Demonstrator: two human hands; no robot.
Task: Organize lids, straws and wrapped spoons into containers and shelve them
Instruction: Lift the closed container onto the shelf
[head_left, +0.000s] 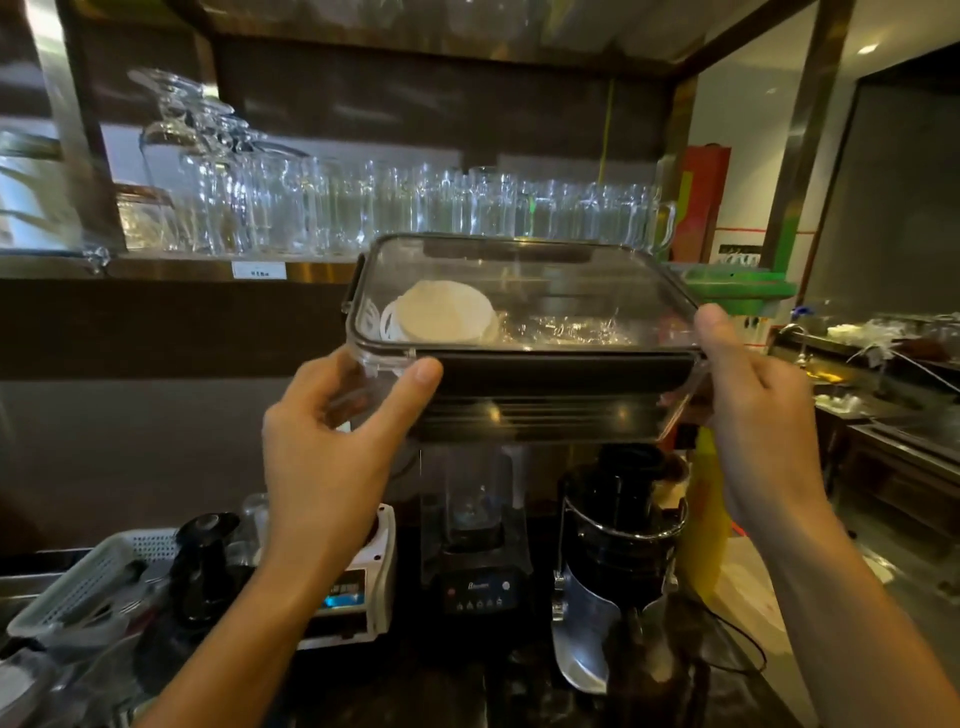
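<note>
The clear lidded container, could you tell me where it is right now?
In the head view the clear lidded container is mid-frame, held up by the left hand and right hand, before the glasses shelf, above the blender.

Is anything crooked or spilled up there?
Nothing spilled. The clear lidded container is in the air, tilted down to the right, held by the left hand and right hand. The glasses on the shelf stand neatly.

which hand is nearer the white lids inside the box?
Left. The left hand grips the container corner just below the white lids; the right hand holds the opposite end.
</note>
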